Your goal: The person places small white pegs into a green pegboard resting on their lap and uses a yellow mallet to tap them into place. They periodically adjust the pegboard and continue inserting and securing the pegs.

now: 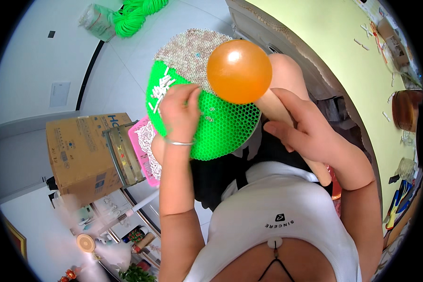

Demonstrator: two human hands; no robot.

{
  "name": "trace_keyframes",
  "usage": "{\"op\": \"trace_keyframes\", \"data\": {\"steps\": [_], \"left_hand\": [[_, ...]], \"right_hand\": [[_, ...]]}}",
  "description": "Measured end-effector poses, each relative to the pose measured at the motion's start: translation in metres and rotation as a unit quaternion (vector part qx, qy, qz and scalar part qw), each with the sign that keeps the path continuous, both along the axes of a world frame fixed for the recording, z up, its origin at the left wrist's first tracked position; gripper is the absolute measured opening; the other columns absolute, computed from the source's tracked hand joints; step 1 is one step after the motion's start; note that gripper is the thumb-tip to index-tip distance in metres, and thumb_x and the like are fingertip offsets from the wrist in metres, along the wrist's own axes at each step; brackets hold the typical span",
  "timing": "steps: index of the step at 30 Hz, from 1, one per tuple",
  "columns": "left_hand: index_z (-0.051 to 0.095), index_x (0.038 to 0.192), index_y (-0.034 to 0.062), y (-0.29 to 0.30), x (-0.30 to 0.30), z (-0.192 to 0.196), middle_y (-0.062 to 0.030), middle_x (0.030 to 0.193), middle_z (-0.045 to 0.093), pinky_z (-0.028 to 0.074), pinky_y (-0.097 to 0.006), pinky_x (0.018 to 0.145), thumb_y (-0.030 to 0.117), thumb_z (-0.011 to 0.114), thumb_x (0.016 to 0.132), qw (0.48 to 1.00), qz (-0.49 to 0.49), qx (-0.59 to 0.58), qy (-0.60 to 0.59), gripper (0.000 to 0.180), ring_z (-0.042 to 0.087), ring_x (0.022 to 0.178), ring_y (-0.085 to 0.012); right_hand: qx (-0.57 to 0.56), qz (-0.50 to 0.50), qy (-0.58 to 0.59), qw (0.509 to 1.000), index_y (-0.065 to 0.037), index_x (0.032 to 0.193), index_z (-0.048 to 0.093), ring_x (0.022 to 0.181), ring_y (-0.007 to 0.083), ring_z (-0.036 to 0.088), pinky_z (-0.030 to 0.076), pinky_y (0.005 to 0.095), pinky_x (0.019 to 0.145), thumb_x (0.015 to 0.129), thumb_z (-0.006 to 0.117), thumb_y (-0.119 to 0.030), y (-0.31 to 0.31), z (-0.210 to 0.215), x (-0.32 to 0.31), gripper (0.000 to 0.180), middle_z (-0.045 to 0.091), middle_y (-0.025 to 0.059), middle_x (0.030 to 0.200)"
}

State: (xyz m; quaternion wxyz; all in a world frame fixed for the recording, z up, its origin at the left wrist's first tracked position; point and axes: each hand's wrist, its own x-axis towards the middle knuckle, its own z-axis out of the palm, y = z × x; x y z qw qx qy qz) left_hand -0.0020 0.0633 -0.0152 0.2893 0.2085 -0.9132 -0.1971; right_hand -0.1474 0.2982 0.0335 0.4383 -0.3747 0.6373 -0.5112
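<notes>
My right hand [305,122] is wrapped round the wooden handle of a mallet [239,70] with a big round orange head. The mallet's head is above the right side of a round green honeycomb piece [216,136] on my lap. Small whitish tubes [183,49] fill the far part of its holes, and a few stand in holes near the middle. Loose short white tubes [162,87] lie on its left side. Beside them my left hand [181,110] hovers over the honeycomb, slightly blurred, fingers curled in with the thumb. Whatever it may hold is hidden.
At the left, a pink basket [143,162] holds many white tubes, next to a large cardboard box [80,150]. Green cord coils [131,19] lie on the floor at the far left. A yellow-topped table [324,47] runs along the right. A spinning fan [85,243] stands at lower left.
</notes>
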Motion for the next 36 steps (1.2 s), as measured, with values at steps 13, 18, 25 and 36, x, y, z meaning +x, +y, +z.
{"op": "trace_keyframes", "data": {"steps": [13,18,25,36], "left_hand": [[0.068,0.087,0.0014,-0.01,0.039,-0.004,-0.0134,0.086,0.067,0.053,-0.035,0.072,-0.001,0.07,0.08,0.996,0.032,0.085,-0.003,0.008,0.065,0.08,-0.0293],[0.069,0.089,0.0032,0.032,-0.02,0.007,-0.0121,0.089,0.069,0.053,-0.032,0.073,0.002,0.074,0.078,0.981,-0.051,0.188,0.025,0.012,0.066,0.081,-0.0255],[0.067,0.078,0.0062,0.033,-0.047,-0.016,-0.0084,0.08,0.06,0.046,-0.041,0.075,0.004,0.073,0.07,0.995,-0.083,-0.061,0.003,0.011,0.056,0.083,-0.0309],[0.07,0.083,0.0051,0.034,-0.039,-0.018,-0.0097,0.082,0.061,0.047,-0.042,0.074,0.007,0.077,0.069,0.996,-0.072,-0.037,-0.025,0.016,0.058,0.083,-0.0321]], "right_hand": [[0.049,-0.09,-0.112,0.988,0.001,0.123,0.05,0.046,0.0071,0.048,0.041,0.023,0.044,0.099,0.058,-0.02,-0.004,-0.011,-0.01,0.032,0.053,0.0003,0.071],[0.067,-0.081,-0.123,0.987,0.001,0.123,0.051,0.047,0.0069,0.048,0.041,0.023,0.044,0.098,0.059,-0.018,-0.003,-0.013,-0.015,0.032,0.054,0.0007,0.071],[0.083,-0.062,-0.126,0.987,0.001,0.128,0.049,0.048,0.0061,0.049,0.041,0.0217,0.046,0.097,0.056,-0.01,0.0,-0.016,-0.015,0.033,0.053,-0.0012,0.069],[0.086,-0.031,-0.1,0.991,0.002,0.125,0.05,0.048,0.0083,0.051,0.043,0.0236,0.046,0.096,0.059,-0.014,-0.002,-0.005,-0.009,0.034,0.057,0.0026,0.072]]}}
